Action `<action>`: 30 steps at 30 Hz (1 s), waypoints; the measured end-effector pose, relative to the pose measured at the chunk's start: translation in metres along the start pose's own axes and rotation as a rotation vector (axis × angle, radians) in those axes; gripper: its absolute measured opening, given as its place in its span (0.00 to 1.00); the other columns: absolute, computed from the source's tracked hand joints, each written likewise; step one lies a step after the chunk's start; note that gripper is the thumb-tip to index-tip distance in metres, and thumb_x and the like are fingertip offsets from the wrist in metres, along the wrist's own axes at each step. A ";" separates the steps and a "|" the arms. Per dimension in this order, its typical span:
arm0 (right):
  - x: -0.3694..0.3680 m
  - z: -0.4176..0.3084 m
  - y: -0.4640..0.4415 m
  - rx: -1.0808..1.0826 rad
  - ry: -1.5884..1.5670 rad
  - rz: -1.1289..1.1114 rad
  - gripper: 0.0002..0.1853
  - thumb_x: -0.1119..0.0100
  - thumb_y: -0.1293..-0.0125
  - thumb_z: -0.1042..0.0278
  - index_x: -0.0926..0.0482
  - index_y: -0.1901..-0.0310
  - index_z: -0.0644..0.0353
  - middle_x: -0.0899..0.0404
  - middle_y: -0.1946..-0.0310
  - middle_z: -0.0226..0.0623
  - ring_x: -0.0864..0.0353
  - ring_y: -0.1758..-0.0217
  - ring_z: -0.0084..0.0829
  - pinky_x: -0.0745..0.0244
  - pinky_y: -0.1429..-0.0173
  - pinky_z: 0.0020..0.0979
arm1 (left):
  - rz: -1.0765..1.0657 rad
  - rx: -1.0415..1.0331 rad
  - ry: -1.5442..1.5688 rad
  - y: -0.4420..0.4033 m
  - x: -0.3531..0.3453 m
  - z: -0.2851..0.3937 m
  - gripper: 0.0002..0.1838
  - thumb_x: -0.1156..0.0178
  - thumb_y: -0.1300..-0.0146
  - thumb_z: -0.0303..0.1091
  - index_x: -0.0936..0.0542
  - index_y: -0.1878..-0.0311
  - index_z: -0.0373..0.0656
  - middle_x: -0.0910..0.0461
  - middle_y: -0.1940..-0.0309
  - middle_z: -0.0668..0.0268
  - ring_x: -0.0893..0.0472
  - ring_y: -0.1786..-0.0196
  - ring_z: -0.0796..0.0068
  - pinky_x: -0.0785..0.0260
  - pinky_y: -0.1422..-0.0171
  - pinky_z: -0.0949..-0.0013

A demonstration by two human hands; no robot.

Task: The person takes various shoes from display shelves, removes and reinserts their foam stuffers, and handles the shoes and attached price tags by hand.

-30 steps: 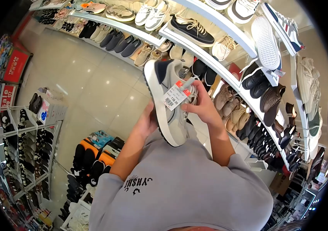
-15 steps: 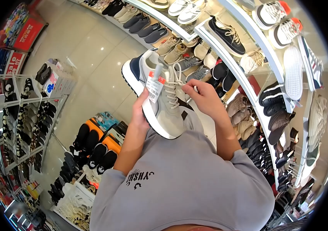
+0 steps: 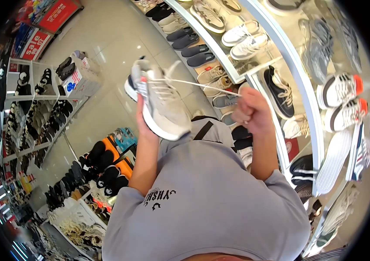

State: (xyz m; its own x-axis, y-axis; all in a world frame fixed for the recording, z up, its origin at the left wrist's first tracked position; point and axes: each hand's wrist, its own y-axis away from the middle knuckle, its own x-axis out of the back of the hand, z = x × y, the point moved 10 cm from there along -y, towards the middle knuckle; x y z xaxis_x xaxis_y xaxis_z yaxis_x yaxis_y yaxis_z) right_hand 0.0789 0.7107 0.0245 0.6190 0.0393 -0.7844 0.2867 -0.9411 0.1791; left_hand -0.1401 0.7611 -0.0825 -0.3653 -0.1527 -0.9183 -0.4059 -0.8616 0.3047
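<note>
A beige sneaker with a white sole and a navy heel is held up in front of my chest, toe pointing down toward me. My left hand grips it by the sole side, its fingers partly hidden behind the shoe. Closed in a pinch, my right hand holds the end of a pale shoelace, which stretches taut from the top eyelets. Part of a red and white price tag shows on the side of the shoe.
Lit shelves of sneakers curve along the right. Slip-on shoes line a low rack beyond the tiled floor. On the left stand a shoe rack and red sale signs. Orange shoe boxes lie near my left elbow.
My right hand has moved right, away from the sneaker, drawing the shoelace out straight. The shoe has turned and shifted slightly left, and its tag shows less. My view has swung right.
</note>
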 end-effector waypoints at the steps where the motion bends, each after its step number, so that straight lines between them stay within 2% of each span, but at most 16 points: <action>1: -0.001 -0.023 -0.005 0.014 0.156 -0.040 0.11 0.44 0.34 0.67 0.29 0.73 0.58 0.40 0.85 0.21 0.50 0.86 0.13 0.55 0.81 0.24 | 0.003 -0.084 -0.003 -0.012 0.007 0.017 0.30 0.51 0.29 0.51 0.34 0.31 0.41 0.27 0.38 0.55 0.25 0.38 0.56 0.35 0.31 0.53; 4: 0.003 -0.042 -0.041 -0.095 0.672 -0.168 0.08 0.39 0.38 0.67 0.23 0.70 0.62 0.27 0.80 0.25 0.42 0.83 0.13 0.50 0.79 0.21 | 0.067 -0.228 -0.040 -0.031 0.020 0.052 0.29 0.49 0.30 0.48 0.33 0.32 0.40 0.26 0.39 0.55 0.25 0.38 0.56 0.35 0.31 0.53; 5: 0.006 -0.036 -0.054 -0.230 0.661 -0.168 0.07 0.38 0.38 0.69 0.20 0.69 0.63 0.23 0.76 0.27 0.38 0.79 0.13 0.47 0.77 0.20 | 0.085 -0.234 -0.021 -0.033 0.022 0.053 0.28 0.49 0.30 0.47 0.33 0.32 0.40 0.26 0.39 0.55 0.25 0.38 0.56 0.36 0.31 0.53; 6: 0.011 -0.027 -0.070 -0.391 0.654 -0.134 0.08 0.37 0.37 0.66 0.20 0.64 0.63 0.23 0.76 0.26 0.38 0.79 0.13 0.46 0.76 0.20 | 0.103 -0.236 0.000 -0.035 0.021 0.053 0.28 0.49 0.30 0.46 0.33 0.32 0.40 0.26 0.38 0.56 0.25 0.38 0.56 0.36 0.31 0.53; 8: 0.015 -0.019 -0.110 -0.375 0.837 0.017 0.14 0.36 0.36 0.64 0.21 0.53 0.62 0.23 0.74 0.26 0.34 0.76 0.14 0.39 0.73 0.20 | 0.144 -0.274 0.046 -0.040 0.021 0.055 0.28 0.49 0.29 0.45 0.34 0.32 0.40 0.26 0.38 0.55 0.25 0.38 0.56 0.36 0.30 0.53; 9: 0.027 -0.015 -0.129 -0.272 1.002 0.060 0.25 0.36 0.36 0.62 0.28 0.40 0.62 0.22 0.67 0.30 0.28 0.69 0.20 0.29 0.64 0.25 | 0.167 -0.288 0.067 -0.041 0.021 0.057 0.28 0.49 0.29 0.45 0.34 0.32 0.40 0.26 0.38 0.55 0.25 0.38 0.56 0.37 0.30 0.53; 10: 0.020 -0.013 -0.147 -0.182 1.204 0.015 0.33 0.33 0.37 0.61 0.34 0.33 0.61 0.23 0.57 0.38 0.23 0.55 0.28 0.26 0.50 0.32 | 0.156 -0.308 0.074 -0.040 0.014 0.059 0.28 0.49 0.29 0.45 0.34 0.32 0.39 0.26 0.38 0.55 0.25 0.38 0.56 0.37 0.30 0.53; 12: -0.004 -0.005 -0.177 0.005 1.277 -0.053 0.38 0.31 0.39 0.59 0.38 0.30 0.59 0.25 0.49 0.44 0.25 0.45 0.33 0.29 0.43 0.36 | 0.119 -0.348 0.080 -0.042 -0.004 0.068 0.28 0.49 0.29 0.45 0.34 0.32 0.39 0.26 0.38 0.55 0.25 0.38 0.56 0.37 0.30 0.53; 14: -0.040 0.003 -0.198 0.034 1.184 -0.075 0.40 0.30 0.41 0.58 0.39 0.30 0.58 0.27 0.43 0.47 0.27 0.38 0.35 0.31 0.38 0.37 | 0.099 -0.338 0.081 -0.044 -0.006 0.079 0.29 0.50 0.29 0.45 0.36 0.31 0.39 0.27 0.37 0.54 0.26 0.36 0.56 0.38 0.29 0.53; 15: -0.051 0.008 -0.212 0.084 1.138 -0.095 0.36 0.30 0.40 0.60 0.33 0.33 0.59 0.24 0.45 0.44 0.24 0.43 0.32 0.29 0.40 0.35 | 0.085 -0.317 0.092 -0.047 -0.009 0.085 0.29 0.50 0.29 0.45 0.36 0.31 0.39 0.27 0.37 0.54 0.27 0.36 0.56 0.38 0.29 0.53; 18: -0.074 0.040 -0.255 -0.107 1.102 -0.254 0.26 0.32 0.39 0.64 0.26 0.40 0.61 0.20 0.51 0.40 0.21 0.49 0.28 0.27 0.43 0.31 | 0.102 -0.283 0.075 -0.062 -0.012 0.111 0.29 0.52 0.28 0.45 0.37 0.30 0.38 0.28 0.36 0.53 0.28 0.35 0.55 0.39 0.28 0.53; 19: -0.084 0.038 -0.270 -0.011 1.078 -0.198 0.17 0.34 0.37 0.67 0.21 0.48 0.64 0.18 0.58 0.36 0.19 0.56 0.24 0.26 0.48 0.27 | 0.094 -0.278 0.065 -0.070 -0.011 0.122 0.29 0.52 0.28 0.45 0.37 0.30 0.38 0.28 0.36 0.53 0.28 0.35 0.55 0.39 0.28 0.53; 22: -0.084 0.051 -0.311 -0.060 1.032 -0.140 0.13 0.37 0.36 0.71 0.22 0.50 0.63 0.19 0.62 0.29 0.21 0.57 0.18 0.27 0.50 0.22 | 0.086 -0.222 0.029 -0.092 -0.001 0.163 0.29 0.51 0.29 0.45 0.36 0.31 0.38 0.28 0.37 0.53 0.27 0.35 0.56 0.39 0.29 0.54; 23: -0.088 0.049 -0.326 -0.015 1.133 -0.109 0.12 0.36 0.36 0.70 0.22 0.54 0.65 0.18 0.64 0.32 0.21 0.61 0.20 0.27 0.54 0.23 | 0.122 -0.210 0.009 -0.098 0.009 0.180 0.28 0.51 0.29 0.45 0.36 0.31 0.38 0.27 0.37 0.54 0.27 0.36 0.56 0.38 0.29 0.55; 26: -0.082 0.066 -0.368 -0.080 0.940 0.012 0.10 0.37 0.35 0.70 0.22 0.55 0.66 0.19 0.66 0.30 0.22 0.63 0.18 0.29 0.56 0.21 | 0.119 -0.211 0.033 -0.114 0.010 0.241 0.28 0.49 0.30 0.44 0.34 0.32 0.38 0.25 0.39 0.54 0.25 0.38 0.58 0.37 0.30 0.56; 30: -0.118 0.081 -0.425 0.063 0.929 -0.039 0.10 0.40 0.33 0.70 0.23 0.54 0.68 0.20 0.67 0.29 0.22 0.66 0.19 0.27 0.55 0.22 | 0.103 -0.181 0.016 -0.139 0.026 0.313 0.27 0.51 0.29 0.44 0.34 0.32 0.38 0.25 0.39 0.54 0.24 0.38 0.57 0.35 0.31 0.55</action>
State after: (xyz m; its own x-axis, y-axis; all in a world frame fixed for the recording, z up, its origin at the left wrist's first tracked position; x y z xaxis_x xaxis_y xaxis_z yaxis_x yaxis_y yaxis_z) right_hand -0.1758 1.0791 -0.0070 0.9545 0.2981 0.0053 0.2958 -0.9491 0.1085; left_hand -0.3556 1.0284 -0.0695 -0.3827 -0.2506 -0.8892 -0.2096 -0.9138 0.3478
